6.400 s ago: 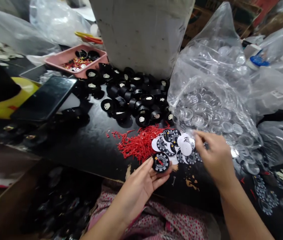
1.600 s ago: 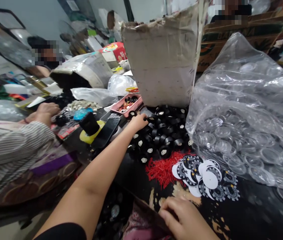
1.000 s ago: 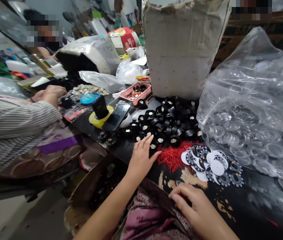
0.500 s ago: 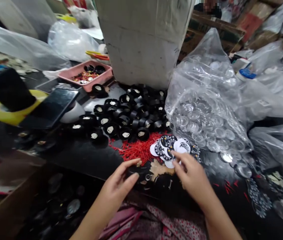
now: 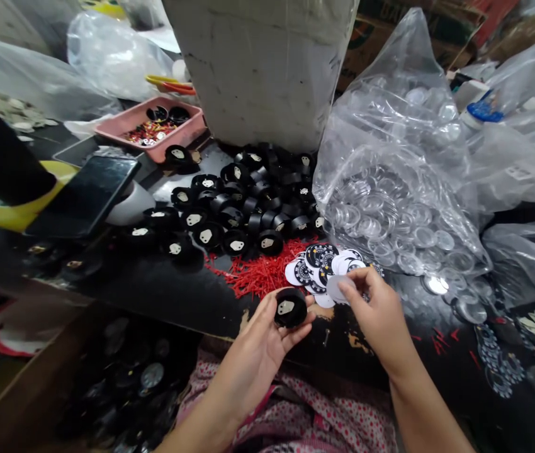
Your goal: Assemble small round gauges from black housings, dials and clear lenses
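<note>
My left hand point(image 5: 267, 333) is turned palm up, its fingers curled around a round black plastic case point(image 5: 291, 307). A pale, shield-shaped plate shows inside that case. In my right hand point(image 5: 375, 308), thumb and fingers pinch a thin round dial card point(image 5: 340, 288), its white back towards me. That card is just above a loose pile of dial cards point(image 5: 303, 272), some with black printed faces and some white side up. A heap of thin red pointers point(image 5: 265, 275) lies against the pile's left side, beyond my left hand.
Several more black cases point(image 5: 236, 244) are heaped behind the red pointers. A clear bag of transparent round covers point(image 5: 385, 214) stands at the right. A phone point(image 5: 85, 195), a pink tray of small parts point(image 5: 157, 151) and a grey block point(image 5: 258, 69) stand further back.
My left hand has moved right and turned palm up, showing the black case. My right hand has lifted a dial card from the pile. The view has shifted slightly.
</note>
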`<state>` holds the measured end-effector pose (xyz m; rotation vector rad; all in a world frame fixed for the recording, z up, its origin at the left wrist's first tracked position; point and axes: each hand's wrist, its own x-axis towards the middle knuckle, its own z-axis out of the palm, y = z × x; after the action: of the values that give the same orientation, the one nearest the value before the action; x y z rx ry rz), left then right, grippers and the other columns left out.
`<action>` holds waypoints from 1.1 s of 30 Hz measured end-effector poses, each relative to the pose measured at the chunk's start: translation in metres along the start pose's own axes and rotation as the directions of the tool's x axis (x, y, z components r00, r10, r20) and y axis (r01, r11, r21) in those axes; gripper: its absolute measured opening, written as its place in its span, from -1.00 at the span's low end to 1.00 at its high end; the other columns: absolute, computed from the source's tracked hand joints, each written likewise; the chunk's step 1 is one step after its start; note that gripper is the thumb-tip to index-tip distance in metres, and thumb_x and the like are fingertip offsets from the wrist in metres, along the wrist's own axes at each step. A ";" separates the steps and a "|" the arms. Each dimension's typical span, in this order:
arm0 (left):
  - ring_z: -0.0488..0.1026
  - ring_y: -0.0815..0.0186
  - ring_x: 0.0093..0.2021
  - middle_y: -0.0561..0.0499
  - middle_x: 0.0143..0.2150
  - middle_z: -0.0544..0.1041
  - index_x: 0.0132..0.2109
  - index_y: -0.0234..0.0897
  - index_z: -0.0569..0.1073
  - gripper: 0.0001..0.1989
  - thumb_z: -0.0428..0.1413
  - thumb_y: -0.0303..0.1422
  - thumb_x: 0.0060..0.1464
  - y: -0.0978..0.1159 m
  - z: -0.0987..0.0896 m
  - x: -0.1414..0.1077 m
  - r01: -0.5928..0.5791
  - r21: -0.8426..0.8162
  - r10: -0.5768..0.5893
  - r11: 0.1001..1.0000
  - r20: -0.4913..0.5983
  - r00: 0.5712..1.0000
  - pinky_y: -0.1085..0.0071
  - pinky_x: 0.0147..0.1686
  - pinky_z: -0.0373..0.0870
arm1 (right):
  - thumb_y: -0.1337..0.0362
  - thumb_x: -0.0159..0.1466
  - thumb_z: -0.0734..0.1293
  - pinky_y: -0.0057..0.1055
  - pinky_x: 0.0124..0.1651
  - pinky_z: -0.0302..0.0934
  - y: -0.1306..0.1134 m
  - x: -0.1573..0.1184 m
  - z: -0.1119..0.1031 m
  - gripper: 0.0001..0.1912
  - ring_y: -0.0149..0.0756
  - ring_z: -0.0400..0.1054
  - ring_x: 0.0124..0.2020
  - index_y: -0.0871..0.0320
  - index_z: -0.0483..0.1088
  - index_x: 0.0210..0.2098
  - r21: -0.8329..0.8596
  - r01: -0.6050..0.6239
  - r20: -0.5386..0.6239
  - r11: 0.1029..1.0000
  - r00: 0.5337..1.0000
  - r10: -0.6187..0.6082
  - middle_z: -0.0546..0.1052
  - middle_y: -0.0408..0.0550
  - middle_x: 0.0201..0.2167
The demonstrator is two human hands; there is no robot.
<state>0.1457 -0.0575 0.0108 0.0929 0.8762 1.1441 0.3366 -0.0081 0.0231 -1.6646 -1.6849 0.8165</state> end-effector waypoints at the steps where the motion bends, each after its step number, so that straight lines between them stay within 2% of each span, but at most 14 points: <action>1: 0.62 0.21 -0.11 -0.20 -0.02 0.63 -0.04 -0.28 0.48 -0.75 0.05 -0.22 0.29 -0.001 0.001 0.000 -0.017 0.008 0.017 1.000 -0.012 1.000 0.36 -0.14 0.55 | 0.09 0.29 0.32 -0.36 -0.28 0.25 0.001 0.002 -0.003 -0.79 -0.27 0.40 -0.39 0.11 0.41 -0.32 -0.007 -0.032 -0.007 0.999 0.999 0.032 0.52 -0.14 -0.43; 3: 0.60 0.23 -0.09 -0.22 -0.01 0.63 -0.04 -0.31 0.47 -0.74 0.05 -0.23 0.29 -0.003 0.001 0.000 -0.036 0.017 0.036 0.999 -0.037 0.999 0.39 -0.15 0.55 | 0.06 0.31 0.30 -0.36 -0.34 0.22 0.006 0.006 -0.010 -0.73 -0.28 0.36 -0.46 0.12 0.42 -0.37 -0.042 -0.045 -0.009 0.998 0.999 0.045 0.46 -0.17 -0.52; 4: 0.59 0.23 -0.05 -0.23 0.01 0.62 -0.01 -0.32 0.47 -0.73 0.04 -0.23 0.30 -0.004 0.001 0.000 -0.035 0.012 0.035 0.999 -0.043 0.998 0.39 -0.14 0.55 | 0.07 0.34 0.27 -0.34 -0.31 0.24 0.007 0.007 -0.012 -0.72 -0.26 0.38 -0.42 0.13 0.45 -0.35 -0.064 -0.007 -0.011 0.998 1.000 0.006 0.48 -0.14 -0.48; 7: 0.56 0.18 0.02 -0.24 0.06 0.59 0.10 -0.33 0.43 -0.65 0.03 -0.20 0.30 -0.007 0.004 0.001 -0.013 -0.033 0.013 0.999 -0.025 1.000 0.32 -0.04 0.52 | 0.17 0.39 0.22 -0.21 -0.08 0.26 0.005 0.003 -0.010 -0.71 -0.16 0.41 -0.17 0.14 0.54 -0.12 -0.174 0.196 -0.069 0.965 0.975 -0.211 0.51 0.05 -0.15; 8: 0.56 0.16 0.04 -0.24 0.08 0.58 0.13 -0.32 0.41 -0.63 0.03 -0.20 0.30 -0.008 0.005 0.002 -0.012 -0.057 0.011 0.998 -0.016 1.000 0.27 0.02 0.50 | 0.20 0.39 0.21 -0.18 -0.05 0.26 0.002 -0.001 -0.007 -0.69 -0.15 0.39 -0.14 0.13 0.54 -0.05 -0.202 0.253 -0.052 0.946 0.962 -0.268 0.49 0.08 -0.11; 10: 0.55 0.14 0.05 -0.19 0.13 0.55 0.17 -0.26 0.39 -0.61 0.04 -0.20 0.30 -0.008 0.009 0.003 -0.031 -0.105 0.030 0.994 -0.010 1.000 0.19 0.12 0.44 | 0.23 0.38 0.21 -0.15 -0.09 0.28 -0.006 -0.009 0.003 -0.67 -0.14 0.38 -0.19 0.10 0.51 0.03 -0.189 0.305 0.078 0.934 0.952 -0.295 0.49 0.07 -0.19; 13: 0.53 0.13 0.07 -0.09 0.18 0.52 0.18 -0.16 0.39 -0.63 0.02 -0.19 0.30 -0.007 0.012 0.003 -0.059 -0.136 0.056 0.989 -0.022 0.998 0.12 0.16 0.40 | 0.22 0.34 0.27 -0.16 -0.11 0.32 -0.018 -0.016 0.016 -0.57 -0.17 0.41 -0.21 0.09 0.38 0.19 0.001 0.234 0.290 0.972 0.930 -0.224 0.52 0.01 -0.24; 15: 0.52 0.11 0.09 -0.09 0.14 0.55 0.16 -0.17 0.41 -0.64 0.02 -0.18 0.30 -0.008 0.012 0.002 -0.047 -0.136 0.046 0.990 -0.009 0.999 0.11 0.16 0.40 | 0.24 0.32 0.28 -0.21 -0.10 0.34 -0.021 -0.016 0.020 -0.50 -0.21 0.44 -0.20 0.10 0.30 0.24 0.120 0.114 0.317 0.986 0.937 -0.147 0.55 -0.02 -0.22; 18: 0.50 0.10 0.11 -0.13 0.10 0.57 0.09 -0.24 0.46 -0.66 0.03 -0.19 0.30 -0.010 0.009 0.002 -0.010 -0.130 0.013 0.991 0.027 1.000 0.14 0.15 0.41 | 0.24 0.31 0.29 -0.30 -0.18 0.34 -0.021 -0.011 0.019 -0.63 -0.28 0.45 -0.29 0.10 0.41 0.09 0.178 -0.018 0.309 0.984 0.950 -0.038 0.56 -0.11 -0.34; 21: 0.48 0.09 0.13 -0.18 0.12 0.56 0.05 -0.31 0.48 -0.68 0.05 -0.21 0.29 -0.010 0.005 0.002 -0.050 -0.087 0.051 0.995 0.018 0.999 0.16 0.14 0.43 | 0.19 0.32 0.29 -0.34 -0.25 0.32 -0.017 -0.008 0.011 -0.76 -0.30 0.45 -0.36 0.08 0.49 -0.08 0.164 -0.050 0.318 0.985 0.948 -0.005 0.56 -0.13 -0.38; 23: 0.48 0.09 0.13 -0.19 0.10 0.56 0.05 -0.33 0.48 -0.68 0.05 -0.22 0.29 -0.009 0.002 0.001 -0.108 -0.047 0.107 0.993 -0.025 0.994 0.17 0.13 0.44 | 0.19 0.34 0.27 -0.31 -0.20 0.31 -0.012 -0.007 0.005 -0.77 -0.26 0.46 -0.29 0.07 0.50 -0.09 0.106 -0.018 0.237 0.994 0.971 -0.008 0.59 -0.09 -0.29; 26: 0.55 0.16 0.00 -0.16 0.05 0.59 0.04 -0.30 0.48 -0.68 0.06 -0.19 0.28 -0.006 -0.005 -0.001 -0.141 0.029 0.144 0.990 -0.113 0.983 0.25 -0.01 0.53 | 0.23 0.36 0.24 -0.21 -0.07 0.27 -0.006 -0.007 -0.001 -0.79 -0.19 0.45 -0.16 0.10 0.48 -0.10 -0.059 0.093 0.144 0.994 0.986 -0.084 0.58 -0.03 -0.17; 29: 0.57 0.21 -0.07 -0.14 0.00 0.61 0.01 -0.30 0.51 -0.69 0.08 -0.19 0.26 -0.004 -0.010 -0.004 -0.152 0.094 0.164 0.984 -0.139 0.977 0.34 -0.10 0.55 | 0.27 0.37 0.24 -0.12 -0.04 0.26 -0.004 -0.009 0.003 -0.78 -0.13 0.43 -0.14 0.12 0.46 -0.05 -0.206 0.203 0.266 0.957 0.953 -0.145 0.54 0.01 -0.20; 33: 0.57 0.21 -0.07 -0.11 -0.02 0.63 -0.05 -0.29 0.55 -0.74 0.12 -0.22 0.24 -0.005 -0.013 -0.007 -0.153 0.102 0.164 0.983 -0.111 0.980 0.32 -0.06 0.55 | 0.32 0.28 0.35 0.01 0.00 0.26 -0.005 -0.009 0.016 -0.54 0.02 0.37 -0.02 0.15 0.34 0.17 -0.417 0.319 0.355 0.851 0.919 -0.170 0.46 0.13 -0.07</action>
<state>0.1401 -0.0700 0.0032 0.1749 1.0424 1.2672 0.3210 -0.0167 0.0170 -1.6221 -2.4160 0.5878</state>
